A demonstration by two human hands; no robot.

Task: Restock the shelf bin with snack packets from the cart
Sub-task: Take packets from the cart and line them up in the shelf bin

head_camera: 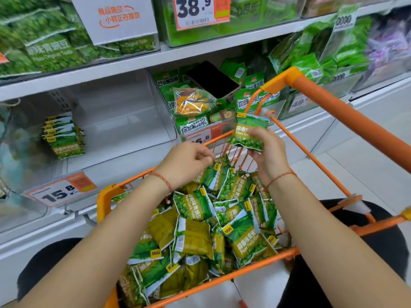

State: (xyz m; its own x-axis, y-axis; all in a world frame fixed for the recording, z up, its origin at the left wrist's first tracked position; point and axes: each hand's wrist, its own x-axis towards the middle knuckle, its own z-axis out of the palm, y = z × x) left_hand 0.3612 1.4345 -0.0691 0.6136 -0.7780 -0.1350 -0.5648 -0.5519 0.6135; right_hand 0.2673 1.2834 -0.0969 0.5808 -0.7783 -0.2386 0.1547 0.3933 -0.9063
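An orange wire cart point(333, 112) in front of me holds several green garlic-pea snack packets point(195, 232). My right hand point(266, 150) grips one green pea packet point(248, 132), held upright above the cart's far end. My left hand point(186, 161) hovers over the pile with fingers loosely curled, and whether it pinches a packet I cannot tell. The clear shelf bin point(124, 121) at the left is mostly bare, with a small upright stack of the same packets point(63, 136) at its left side.
A 15.8 price tag point(60, 192) hangs below the bin. The neighbouring bin to the right holds mixed vegetable-crisp bags point(193, 101) and a dark phone point(213, 78) lying on them. Upper shelves carry more green bags. White floor tiles lie at the right.
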